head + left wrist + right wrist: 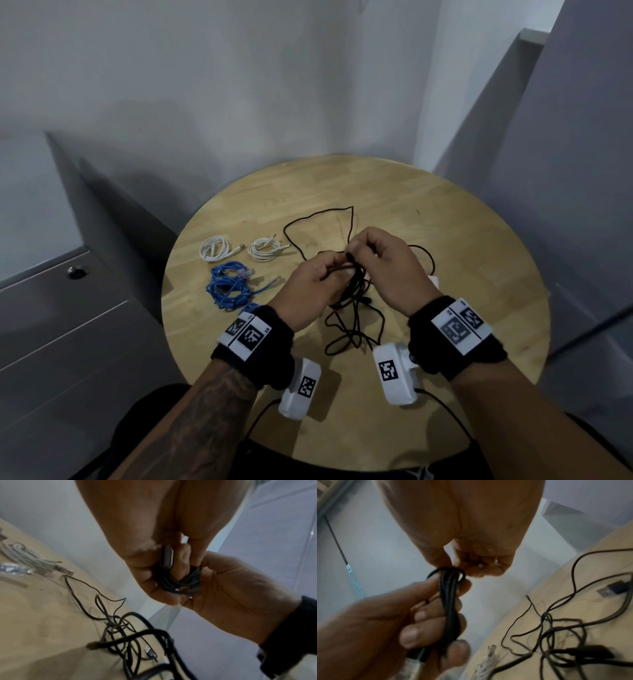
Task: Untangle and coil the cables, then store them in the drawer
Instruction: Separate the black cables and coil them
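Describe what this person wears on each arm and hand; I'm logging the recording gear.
Bare hands, no gloves. Each wrist has a black band carrying a white plate of square black-and-white markers, with a white camera box underneath, itself marked and trailing a thin black lead. The left forearm is tattooed.

Black cable (346, 305), two white cables (215, 248), blue cable (227, 289), light wood table (462, 246), grey drawer (65, 308), black-and-white patterned wristbands (248, 334).

A round wooden table (445, 212) carried the cables. Two coiled white cables (215, 248) (265, 247) lay side by side on its left part, with bundles of blue cable (227, 286) just nearer the person. A loose tangle of black cable (356, 318) sprawled across the middle, one loop (318, 217) reaching toward the far edge.
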The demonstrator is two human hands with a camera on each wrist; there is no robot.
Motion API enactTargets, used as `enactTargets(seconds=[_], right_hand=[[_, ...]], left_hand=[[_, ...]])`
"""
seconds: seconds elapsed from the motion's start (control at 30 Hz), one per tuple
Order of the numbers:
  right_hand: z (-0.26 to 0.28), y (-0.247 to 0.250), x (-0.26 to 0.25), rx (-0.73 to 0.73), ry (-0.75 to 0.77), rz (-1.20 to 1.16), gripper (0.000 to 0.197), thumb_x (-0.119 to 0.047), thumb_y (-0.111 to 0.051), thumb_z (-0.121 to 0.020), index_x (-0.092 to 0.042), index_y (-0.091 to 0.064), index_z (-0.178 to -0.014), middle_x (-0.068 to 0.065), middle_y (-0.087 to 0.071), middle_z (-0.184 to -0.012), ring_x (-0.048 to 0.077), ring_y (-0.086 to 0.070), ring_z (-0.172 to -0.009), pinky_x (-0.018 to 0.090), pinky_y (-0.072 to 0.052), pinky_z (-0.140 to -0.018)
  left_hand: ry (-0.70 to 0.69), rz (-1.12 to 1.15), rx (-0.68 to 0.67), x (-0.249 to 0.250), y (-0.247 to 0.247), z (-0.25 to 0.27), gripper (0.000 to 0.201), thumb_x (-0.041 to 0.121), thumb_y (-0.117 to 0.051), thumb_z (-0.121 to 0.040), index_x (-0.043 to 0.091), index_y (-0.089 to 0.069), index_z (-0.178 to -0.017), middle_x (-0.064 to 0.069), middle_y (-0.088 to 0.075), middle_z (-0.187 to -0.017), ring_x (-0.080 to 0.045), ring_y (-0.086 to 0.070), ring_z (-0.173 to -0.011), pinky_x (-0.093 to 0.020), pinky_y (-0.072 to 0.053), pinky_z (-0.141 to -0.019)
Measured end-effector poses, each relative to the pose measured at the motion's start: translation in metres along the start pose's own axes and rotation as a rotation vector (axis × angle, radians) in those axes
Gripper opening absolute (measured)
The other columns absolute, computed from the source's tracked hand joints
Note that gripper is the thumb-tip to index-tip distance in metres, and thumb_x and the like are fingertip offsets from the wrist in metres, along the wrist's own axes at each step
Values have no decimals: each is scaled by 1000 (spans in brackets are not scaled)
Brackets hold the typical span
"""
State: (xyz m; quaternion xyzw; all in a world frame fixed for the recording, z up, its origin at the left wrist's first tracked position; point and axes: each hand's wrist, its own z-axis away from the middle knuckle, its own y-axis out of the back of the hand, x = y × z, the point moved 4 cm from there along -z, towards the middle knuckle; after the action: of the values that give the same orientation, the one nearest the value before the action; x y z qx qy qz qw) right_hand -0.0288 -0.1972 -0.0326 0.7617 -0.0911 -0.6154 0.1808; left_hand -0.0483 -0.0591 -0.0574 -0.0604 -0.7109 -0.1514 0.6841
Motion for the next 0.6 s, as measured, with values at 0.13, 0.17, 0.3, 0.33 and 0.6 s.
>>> enactTargets(seconds=[0.13, 0.17, 0.3, 0.33, 0.6], right_hand=[[-5, 9, 3, 218, -59, -228, 20, -16, -52, -101, -5, -58, -86, -2, -49, -70, 12, -44, -68, 26, -40, -66], [-3, 9, 2, 221, -72, -272, 20, -18, -52, -102, -6, -58, -88, -2, -47, -68, 13, -43, -67, 27, -40, -65], [0, 4, -1, 39, -16, -152, 34, -35, -56, -101, -4, -65, -91, 5, -53, -66, 9, -48, -65, 23, -42, -64], [1, 3, -1, -4, 14, -80, 38, -38, -59, -99, -2, -65, -88, 15, -56, -70, 15, -50, -65, 29, -43, -65], [0, 10, -13, 172, 80, -11, 24, -27, -62, -98, -13, -73, -82, 11, -71, -81, 23, -65, -80, 30, -50, -72]], left_hand=[[54, 238, -58, -2, -7, 0, 32, 28, -54, -94, -1, -57, -107, 10, -39, -60, -10, -37, -54, -25, -31, -55], [46, 243, -30, -4, -6, -2, 35, 26, -51, -97, -7, -55, -108, 10, -38, -60, -10, -36, -55, -25, -31, -56], [-20, 155, -2, -2, -6, -2, 24, 9, -42, -103, -11, -53, -110, 12, -41, -58, -6, -36, -52, -27, -41, -57], [-23, 146, -3, -3, -6, -3, 22, 7, -42, -102, -9, -54, -111, 11, -41, -58, -5, -36, -52, -23, -39, -54], [-12, 61, 3, -10, -14, -2, 35, 26, -31, -106, -3, -50, -106, 4, -38, -68, -8, -38, -59, -21, -35, -58]])
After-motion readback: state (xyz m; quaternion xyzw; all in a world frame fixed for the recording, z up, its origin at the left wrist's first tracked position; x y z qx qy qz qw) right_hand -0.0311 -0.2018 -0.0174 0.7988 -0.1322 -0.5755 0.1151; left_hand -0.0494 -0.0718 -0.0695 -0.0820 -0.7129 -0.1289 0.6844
